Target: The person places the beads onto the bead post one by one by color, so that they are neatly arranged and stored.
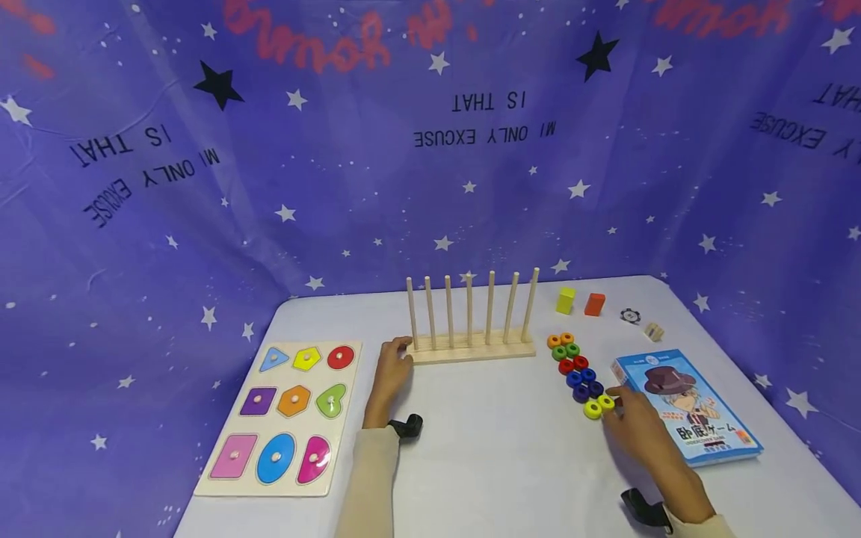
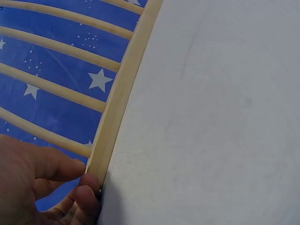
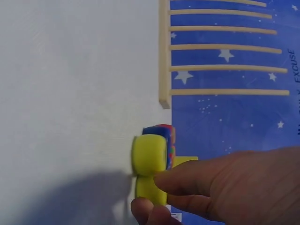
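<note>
A wooden peg rack [image 1: 474, 350] with several upright pegs stands at the back of the table. At its left end my left hand [image 1: 392, 370] pinches the base; the left wrist view shows thumb and fingers [image 2: 88, 199] around the base's end. Pairs of coloured rings run in two rows right of the rack: orange, green [image 1: 566, 351], red, blue, purple and yellow. My right hand [image 1: 639, 426] is at the nearest pair and pinches the right yellow ring [image 3: 149, 190] between thumb and fingers. The other yellow ring [image 3: 149, 154] lies right beside it.
On the left lies a shape puzzle board [image 1: 336, 478] with knobbed pieces. A blue game box [image 1: 729, 407] is right of my right hand. Farther back are a yellow block [image 1: 566, 300], a red block [image 1: 595, 304], a chip [image 1: 630, 316] and a small wooden piece [image 1: 654, 332].
</note>
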The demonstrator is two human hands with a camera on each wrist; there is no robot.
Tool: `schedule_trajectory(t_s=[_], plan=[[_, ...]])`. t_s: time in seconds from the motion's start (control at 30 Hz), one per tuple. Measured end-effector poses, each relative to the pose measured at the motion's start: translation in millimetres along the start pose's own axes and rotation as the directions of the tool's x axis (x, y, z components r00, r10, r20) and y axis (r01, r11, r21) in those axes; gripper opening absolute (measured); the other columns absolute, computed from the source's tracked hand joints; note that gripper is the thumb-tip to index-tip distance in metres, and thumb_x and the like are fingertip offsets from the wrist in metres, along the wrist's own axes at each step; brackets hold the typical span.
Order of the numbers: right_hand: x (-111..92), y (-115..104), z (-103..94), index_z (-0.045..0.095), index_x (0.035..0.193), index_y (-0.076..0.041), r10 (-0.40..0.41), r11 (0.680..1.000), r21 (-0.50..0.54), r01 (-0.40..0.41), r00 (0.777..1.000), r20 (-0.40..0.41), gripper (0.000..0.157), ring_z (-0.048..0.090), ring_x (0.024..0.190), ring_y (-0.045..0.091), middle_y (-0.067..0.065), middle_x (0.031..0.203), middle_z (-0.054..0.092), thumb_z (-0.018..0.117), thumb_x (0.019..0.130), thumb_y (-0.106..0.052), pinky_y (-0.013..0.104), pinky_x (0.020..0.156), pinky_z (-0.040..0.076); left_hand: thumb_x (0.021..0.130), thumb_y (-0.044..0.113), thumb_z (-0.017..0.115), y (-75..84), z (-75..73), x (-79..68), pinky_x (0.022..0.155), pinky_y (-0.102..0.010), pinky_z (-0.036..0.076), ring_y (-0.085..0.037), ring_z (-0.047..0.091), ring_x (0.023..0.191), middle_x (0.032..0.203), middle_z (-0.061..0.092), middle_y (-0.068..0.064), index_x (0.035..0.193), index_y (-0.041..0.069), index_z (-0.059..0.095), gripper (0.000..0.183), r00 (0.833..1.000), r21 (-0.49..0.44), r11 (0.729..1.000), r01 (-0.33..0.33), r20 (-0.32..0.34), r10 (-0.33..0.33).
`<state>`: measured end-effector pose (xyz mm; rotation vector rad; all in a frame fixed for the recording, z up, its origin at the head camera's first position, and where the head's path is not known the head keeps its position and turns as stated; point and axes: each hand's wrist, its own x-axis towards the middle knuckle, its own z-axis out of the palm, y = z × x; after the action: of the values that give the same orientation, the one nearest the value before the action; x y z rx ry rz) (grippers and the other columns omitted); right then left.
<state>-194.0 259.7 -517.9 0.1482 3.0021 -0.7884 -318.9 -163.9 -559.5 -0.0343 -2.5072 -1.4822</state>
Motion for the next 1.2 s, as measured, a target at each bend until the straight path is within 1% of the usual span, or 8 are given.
schedule_trajectory(t_s=[0.2,0.37,0.53,0.63,0.7,0.87,1.0,1.2], plan=[[-0.3,5.7,6.6,0.047,0.126,0.009,0.047,0.999,-0.014,-0.047,0.999,0.011,0.046,0.043,0.112,0.050,0.033,0.120,0.045,0.062,0.088,-0.013,0.063,0.091,0.038,0.081,-0.006,0.057,5.9,-1.1,-6.2,0.094,-0.051,0.038,-0.039,0.051,0.105,0.110,0.053,-0.025,0.116,-0.006,0.062,0.034,1.000,0.005,1.000,-0.014,-0.017,0.014],[-4.3,4.3,6.5,0.049,0.121,0.011,0.073,0.997,0.002,-0.073,0.997,-0.029,0.045,0.049,0.104,0.046,0.031,0.114,0.051,0.064,0.087,-0.014,0.060,0.087,0.041,0.081,-0.006,0.058,3.2,-2.4,-7.8,0.095,-0.049,0.038,-0.038,0.052,0.105,0.110,0.054,-0.025,0.115,-0.006,0.062,0.034,1.000,-0.002,1.000,-0.009,-0.015,0.009],[-6.9,-17.5,-10.8,0.052,0.120,0.009,-0.003,0.999,0.046,0.010,0.989,-0.146,0.043,0.057,0.088,0.037,0.028,0.108,0.058,0.064,0.087,-0.016,0.050,0.072,0.049,0.083,-0.003,0.059,-0.5,-4.2,-5.4,0.096,-0.047,0.038,-0.035,0.052,0.106,0.112,0.054,-0.021,0.117,-0.003,0.062,0.034,1.000,0.001,1.000,0.021,0.004,-0.021],[-1.0,-50.5,-27.6,0.055,0.119,0.004,-0.099,0.991,0.070,0.117,0.970,-0.221,0.040,0.057,0.080,0.028,0.022,0.106,0.059,0.064,0.089,-0.019,0.037,0.059,0.049,0.084,-0.002,0.059,-0.8,-6.6,-2.1,0.096,-0.047,0.039,-0.033,0.052,0.106,0.112,0.053,-0.020,0.118,-0.002,0.062,0.035,1.000,0.005,1.000,0.019,0.007,-0.019],[5.2,-80.0,-39.1,0.055,0.120,0.000,-0.154,0.978,0.103,0.181,0.962,-0.227,0.039,0.057,0.077,0.024,0.017,0.108,0.058,0.063,0.090,-0.022,0.032,0.053,0.047,0.084,-0.003,0.059,0.3,-8.5,-0.4,0.096,-0.047,0.039,-0.034,0.052,0.106,0.112,0.053,-0.020,0.118,-0.003,0.062,0.034,1.000,-0.008,1.000,0.020,0.000,-0.020],[24.7,-163.1,-55.4,0.057,0.120,-0.006,-0.294,0.927,0.175,0.331,0.934,-0.205,0.037,0.058,0.076,0.021,0.011,0.109,0.059,0.064,0.089,-0.024,0.031,0.053,0.048,0.084,-0.003,0.058,2.6,-9.3,1.8,0.096,-0.046,0.038,-0.034,0.052,0.108,0.113,0.054,-0.021,0.118,-0.003,0.063,0.034,0.999,-0.014,0.999,0.034,-0.007,-0.034],[45.0,-226.3,-57.6,0.060,0.119,-0.009,-0.406,0.879,0.198,0.433,0.899,-0.161,0.035,0.059,0.072,0.020,0.006,0.106,0.061,0.065,0.088,-0.024,0.032,0.056,0.048,0.085,-0.002,0.058,6.2,-7.4,1.3,0.097,-0.046,0.038,-0.034,0.052,0.109,0.114,0.054,-0.020,0.118,0.000,0.063,0.034,0.999,-0.019,0.999,0.050,-0.002,-0.051],[77.6,-299.2,-47.0,0.059,0.120,-0.011,-0.458,0.858,0.217,0.466,0.884,-0.092,0.036,0.064,0.062,0.013,0.004,0.107,0.063,0.066,0.088,-0.025,0.031,0.057,0.050,0.086,-0.001,0.058,7.2,-6.9,-1.8,0.099,-0.044,0.037,-0.033,0.052,0.111,0.115,0.054,-0.018,0.120,0.001,0.062,0.034,0.998,-0.013,0.997,0.070,-0.003,-0.070]])
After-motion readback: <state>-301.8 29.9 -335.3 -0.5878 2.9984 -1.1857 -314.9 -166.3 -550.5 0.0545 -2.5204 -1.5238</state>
